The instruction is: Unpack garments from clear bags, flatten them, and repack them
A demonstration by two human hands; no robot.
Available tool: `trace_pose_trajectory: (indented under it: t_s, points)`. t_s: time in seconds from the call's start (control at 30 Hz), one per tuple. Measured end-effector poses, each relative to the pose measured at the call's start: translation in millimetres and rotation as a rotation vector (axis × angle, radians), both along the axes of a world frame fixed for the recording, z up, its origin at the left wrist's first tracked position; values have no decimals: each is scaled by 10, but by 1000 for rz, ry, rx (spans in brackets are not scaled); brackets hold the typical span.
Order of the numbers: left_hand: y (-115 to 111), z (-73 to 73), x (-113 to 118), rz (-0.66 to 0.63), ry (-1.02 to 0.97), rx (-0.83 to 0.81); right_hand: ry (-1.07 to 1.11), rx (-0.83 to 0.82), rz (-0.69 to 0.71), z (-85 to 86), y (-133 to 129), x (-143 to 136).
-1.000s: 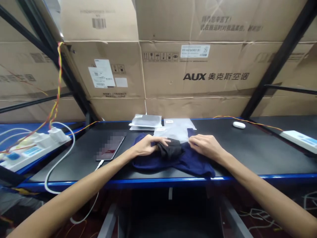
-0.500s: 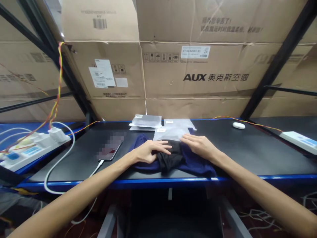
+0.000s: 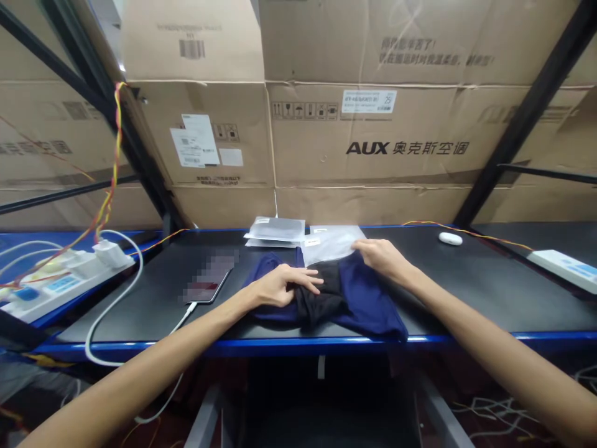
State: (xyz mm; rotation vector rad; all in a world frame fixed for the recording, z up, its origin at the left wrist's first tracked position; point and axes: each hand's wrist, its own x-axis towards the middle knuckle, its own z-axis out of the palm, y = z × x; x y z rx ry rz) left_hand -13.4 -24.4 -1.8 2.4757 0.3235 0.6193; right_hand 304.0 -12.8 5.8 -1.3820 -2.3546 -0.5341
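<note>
Navy cloth (image 3: 373, 305) lies bunched at the table's front edge, with black fabric (image 3: 326, 289) folded over its middle. On the black fabric rests my left hand (image 3: 285, 285), fingers stretched out and apart. My right hand (image 3: 380, 258) is closed, thumb and fingertips pinched at the right edge of a frosted plastic bag (image 3: 326, 247), just above the navy cloth. This labelled bag partly overlaps another frosted bag behind it. How far the cloth reaches under the bag is hidden.
More frosted bags (image 3: 275, 230) are stacked at the back edge. A phone (image 3: 212, 283) on a white cable lies left. Power strips (image 3: 65, 277) sit at far left and right, and a white earbud case (image 3: 450, 239) at back right. Cardboard (image 3: 373, 193) walls the back.
My right hand has gone from flat on the cloth and bag to a pinch, slightly farther back. The near bag has shifted back and right, uncovering more navy cloth. My left hand stays put.
</note>
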Motion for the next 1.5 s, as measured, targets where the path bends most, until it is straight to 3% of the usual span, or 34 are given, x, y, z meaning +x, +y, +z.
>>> trace_pose_trajectory:
  t_s: [0.13, 0.3, 0.5, 0.6, 0.73, 0.87, 0.97, 1.07, 1.2, 1.4, 1.5]
  points:
    - [20, -13, 4, -18, -14, -8, -33, -149, -99, 34, 55, 63]
    - [16, -20, -2, -5, -26, -7, 9, -162, -130, 108, 252, 144]
    - [-50, 62, 9, 51, 0, 50, 95, -212, -117, -39, 495, 191]
    - [-40, 95, 17, 117, 68, 139, 131, -231, -105, -96, 501, 226]
    - [31, 133, 30, 167, 151, 247, 222, -195, -63, -48, 378, 289]
    - [33, 246, 157, 308, 243, 432, 321, -147, 72, -5, 153, 321]
    - [-67, 334, 384, 510, 351, 570, 297, -157, 155, -30, -20, 312]
    - [-198, 338, 640, 684, 447, 610, 271, -208, 200, -74, -151, 288]
    - [-267, 279, 760, 615, 558, 538, 239, -312, 221, -130, -278, 288]
    - [-156, 395, 443, 355, 476, 499, 270, -450, 219, -165, -411, 412]
    - [-67, 417, 366, 299, 455, 445, 280, -512, 215, -167, -428, 464]
